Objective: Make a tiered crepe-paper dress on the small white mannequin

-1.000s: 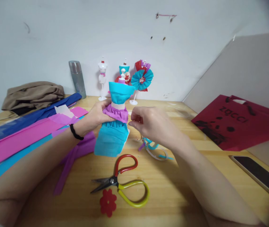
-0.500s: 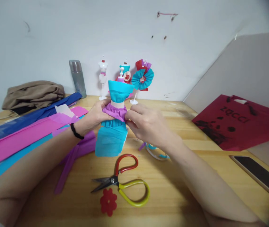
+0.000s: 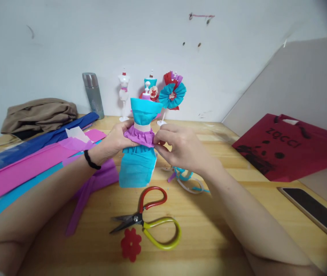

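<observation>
I hold a small mannequin dressed in crepe paper (image 3: 138, 161) upright above the wooden table (image 3: 209, 230). It wears a turquoise top, a purple ruffle at the waist and a turquoise skirt. My left hand (image 3: 114, 141) grips it at the waist from the left. My right hand (image 3: 177, 147) pinches the purple ruffle on the right side, fingers closed on the paper. Scissors (image 3: 147, 220) with one red and one yellow-green handle lie below the dress, and a red paper flower (image 3: 131, 244) lies beside them.
Long crepe paper sheets in blue, pink and turquoise (image 3: 22, 165) lie at the left. At the back stand a metal flask (image 3: 93, 94), dressed mannequins (image 3: 123, 94) and a paper rosette (image 3: 172, 94). A red bag (image 3: 290, 147) and a phone (image 3: 315, 211) lie at the right. Paper scraps (image 3: 185, 178) sit under my right hand.
My right hand has moved left from beside the dress onto the purple ruffle and closed on it. The mannequin has shifted slightly.
</observation>
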`<state>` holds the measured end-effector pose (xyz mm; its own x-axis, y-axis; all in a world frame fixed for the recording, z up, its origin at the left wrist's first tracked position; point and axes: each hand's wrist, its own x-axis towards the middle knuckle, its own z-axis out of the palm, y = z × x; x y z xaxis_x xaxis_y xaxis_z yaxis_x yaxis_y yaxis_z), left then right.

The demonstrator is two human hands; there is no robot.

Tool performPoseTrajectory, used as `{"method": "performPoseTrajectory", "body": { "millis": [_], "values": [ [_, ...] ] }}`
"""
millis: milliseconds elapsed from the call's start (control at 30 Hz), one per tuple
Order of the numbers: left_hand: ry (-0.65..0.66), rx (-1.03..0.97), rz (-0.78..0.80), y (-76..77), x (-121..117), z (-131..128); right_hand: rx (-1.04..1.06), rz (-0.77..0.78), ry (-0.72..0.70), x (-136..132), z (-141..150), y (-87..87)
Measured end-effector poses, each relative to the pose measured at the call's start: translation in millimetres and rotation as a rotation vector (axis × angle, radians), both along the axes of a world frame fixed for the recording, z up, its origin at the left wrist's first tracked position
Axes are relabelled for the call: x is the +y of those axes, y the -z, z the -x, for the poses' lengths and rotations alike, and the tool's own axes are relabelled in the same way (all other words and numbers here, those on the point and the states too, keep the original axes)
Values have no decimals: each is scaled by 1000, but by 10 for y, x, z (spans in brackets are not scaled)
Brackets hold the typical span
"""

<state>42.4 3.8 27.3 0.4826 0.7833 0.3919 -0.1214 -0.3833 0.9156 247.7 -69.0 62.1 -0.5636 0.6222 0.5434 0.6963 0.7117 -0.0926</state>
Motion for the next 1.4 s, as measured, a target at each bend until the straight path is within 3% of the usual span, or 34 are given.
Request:
{"method": "performPoseTrajectory", "body": {
  "millis": [233, 500, 1033, 1233, 1400],
  "values": [
    [-19, 21, -45, 4, 36, -6, 147, 113, 47, -20, 27, -3],
    [-1, 51, -41, -4, 33, 11, 294, 108, 1, 13, 42, 20],
    [-3, 90, -28, -62, -34, 3, 575, 436, -91, 108, 45, 53],
    [15, 86, -31, -65, -19, -10, 595, 394, -81, 120, 43, 55],
    [16, 75, -2, -33, 6, -3, 447, 240, -89, 74, 13, 27]
  ]
}}
